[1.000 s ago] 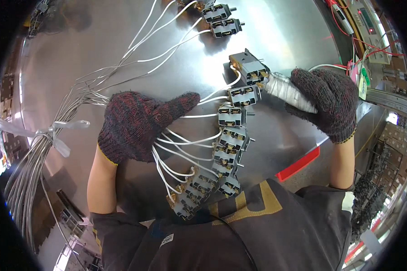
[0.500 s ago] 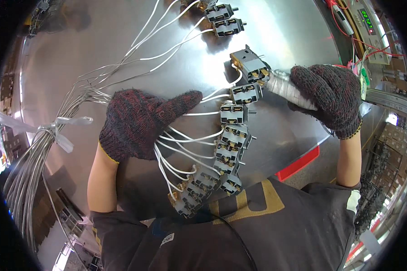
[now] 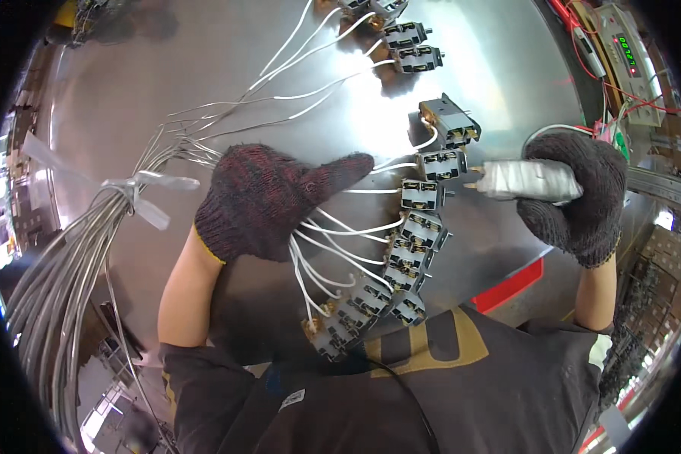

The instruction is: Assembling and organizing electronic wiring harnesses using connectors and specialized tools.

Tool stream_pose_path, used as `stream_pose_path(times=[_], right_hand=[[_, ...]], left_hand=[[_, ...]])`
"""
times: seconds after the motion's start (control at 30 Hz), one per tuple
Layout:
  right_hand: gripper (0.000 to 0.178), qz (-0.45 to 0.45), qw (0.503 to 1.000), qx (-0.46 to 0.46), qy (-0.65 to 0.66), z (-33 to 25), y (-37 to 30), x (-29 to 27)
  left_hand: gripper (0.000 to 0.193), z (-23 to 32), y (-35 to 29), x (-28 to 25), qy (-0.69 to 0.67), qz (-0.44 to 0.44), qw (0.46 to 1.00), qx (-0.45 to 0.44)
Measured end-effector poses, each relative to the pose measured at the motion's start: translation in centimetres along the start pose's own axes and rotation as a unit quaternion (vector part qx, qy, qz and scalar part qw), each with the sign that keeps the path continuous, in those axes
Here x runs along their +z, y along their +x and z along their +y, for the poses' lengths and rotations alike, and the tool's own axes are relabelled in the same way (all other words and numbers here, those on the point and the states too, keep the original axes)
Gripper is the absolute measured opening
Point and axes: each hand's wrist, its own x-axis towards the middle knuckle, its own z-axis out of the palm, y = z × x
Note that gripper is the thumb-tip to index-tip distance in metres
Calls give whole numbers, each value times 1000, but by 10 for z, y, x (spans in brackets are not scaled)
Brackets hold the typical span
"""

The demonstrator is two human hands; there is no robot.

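My left hand (image 3: 261, 200), in a dark knitted glove, is closed over a bunch of white wires (image 3: 333, 240). Its thumb stretches to the right above them; the curled fingers are mostly hidden. From under the glove the wires fan out to a curved row of grey switch-like blocks (image 3: 418, 194) with brass contacts. My right hand (image 3: 579, 197), gloved too, grips a probe (image 3: 523, 180) wrapped in white tape. Two thin metal tips stick out of its left end. They point at the upper blocks and stand just apart from them, right of the top block (image 3: 450, 121).
More wired blocks (image 3: 418, 58) lie at the far side of the metal table (image 3: 204, 68). At left, a thick bundle of grey cables (image 3: 91, 242) is tied with a clear plastic strip (image 3: 155, 180). A meter with a green display (image 3: 626, 57) stands far right. A red bin (image 3: 511, 286) shows past the table edge.
The probe has come away from the top block's contacts, and my right hand has turned with it. The whole view has shifted slightly; my left hand keeps its place on the wires.
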Motion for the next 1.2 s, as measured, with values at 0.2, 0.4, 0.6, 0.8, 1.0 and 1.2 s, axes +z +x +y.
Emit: stream_pose_path(times=[0.2,0.4,0.6,0.8,1.0,1.2], right_hand=[[56,-52,990,-10,-130,-21,30,9],[64,26,975,-79,-208,-17,25,15],[59,-24,978,-95,-184,-11,23,9],[60,-78,957,-111,-255,-41,36,-8],[56,-78,948,-160,-266,-63,37,-17],[39,-26,994,-35,-101,-106,22,-9]], left_hand=[[92,-5,-11,-2,22,8,1000,2],[118,-3,-14,-16,-8,-90,995,-35],[90,2,-18,-10,-1,-12,1000,-1],[86,4,-26,-13,-22,35,999,25],[108,8,-34,-23,-21,13,1000,18],[87,16,-47,-21,8,31,999,-9]])
